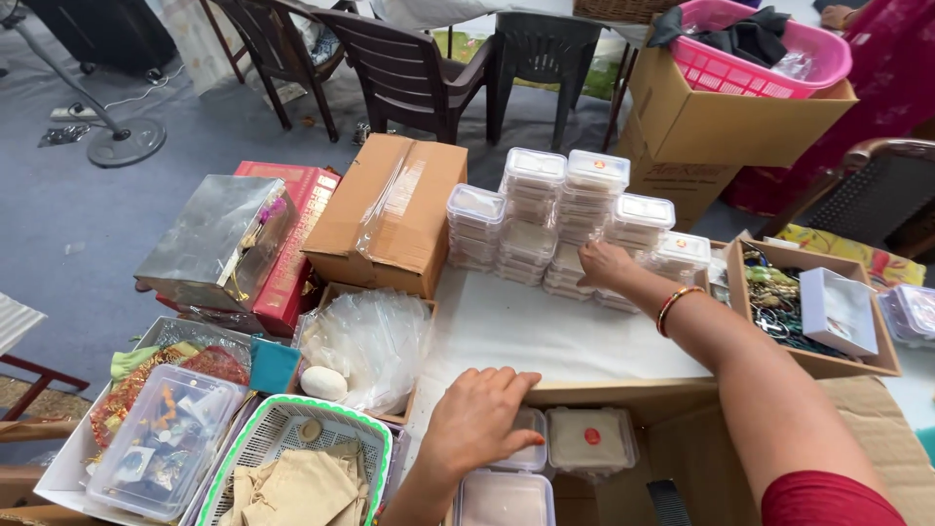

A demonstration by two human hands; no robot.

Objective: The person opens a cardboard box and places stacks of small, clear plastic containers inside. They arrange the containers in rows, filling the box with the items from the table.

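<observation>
- The left hand [479, 417] lies palm down, fingers spread and a little curled, on a small clear box [526, 450] just below the near edge of the white desk [545, 336]; it presses on the lid without gripping it.
- Beside that box sits another clear lidded box with a red dot [591, 438], and a third one [504, 499] lies closer to the camera.
- The right hand [604, 263] reaches across the desk, fingers loosely open, and touches the low front of the stacks of clear boxes [570, 209] at the far edge; I cannot tell whether it grips one.
- A red and gold bangle [674, 309] circles the right wrist.
- Left of the stacks stands a brown cardboard box [390, 209] sealed with clear tape.
- Further left a silver box [216, 239] leans against a red box [295, 229].
- Near the left hand a pile of clear plastic bags [370, 341] fills an open carton, with a white oval object [323, 383] at its edge.
- A green-rimmed basket [292, 458] holds beige cloth pouches [302, 487].
- To the right, an open carton [813, 317] holds tangled jewellery and a small white box.
- A pink basket [769, 49] with dark cloth rests on a tall cardboard box behind.
</observation>
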